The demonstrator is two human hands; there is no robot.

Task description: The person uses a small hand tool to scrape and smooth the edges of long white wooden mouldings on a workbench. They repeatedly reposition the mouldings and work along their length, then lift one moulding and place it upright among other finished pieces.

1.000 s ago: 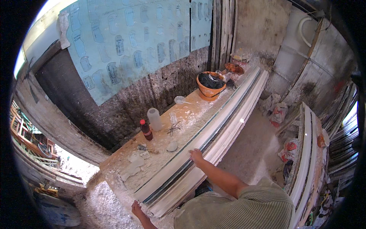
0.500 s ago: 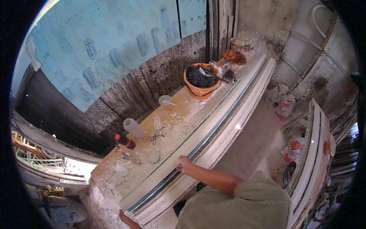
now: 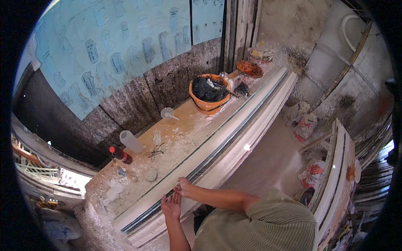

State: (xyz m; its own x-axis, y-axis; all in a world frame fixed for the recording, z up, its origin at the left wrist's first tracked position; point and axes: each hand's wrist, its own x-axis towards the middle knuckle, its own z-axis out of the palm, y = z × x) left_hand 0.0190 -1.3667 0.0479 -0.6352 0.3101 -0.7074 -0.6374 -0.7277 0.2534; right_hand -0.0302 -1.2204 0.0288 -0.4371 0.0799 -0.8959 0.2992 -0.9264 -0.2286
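A long white moulding strip [image 3: 217, 142] with glass-like edges runs diagonally along the bench, a dark slot between it and the pale ridged lengths [image 3: 234, 167] on its near side. Over the strip's near-left part, my left hand [image 3: 171, 205] is palm up, fingers stretched out, holding nothing. My right hand [image 3: 183, 188] is just above it, close to or touching its fingertips. The right fingers look partly spread with nothing visible in them. Whether either hand touches the strip, I cannot tell.
On the powder-covered bench [image 3: 138, 180] are a red-capped bottle [image 3: 121, 155], a white plastic container [image 3: 131, 141] and a clear cup [image 3: 167, 113]. Farther back stand an orange bucket [image 3: 208, 104] of black fibres and an orange bowl [image 3: 250, 69]. More white lengths [image 3: 335, 171] lean at right.
My left hand has come up from the strip's near end to beside my right hand, palm now upward. My right hand has shifted slightly left and down in view. The camera view has shifted.
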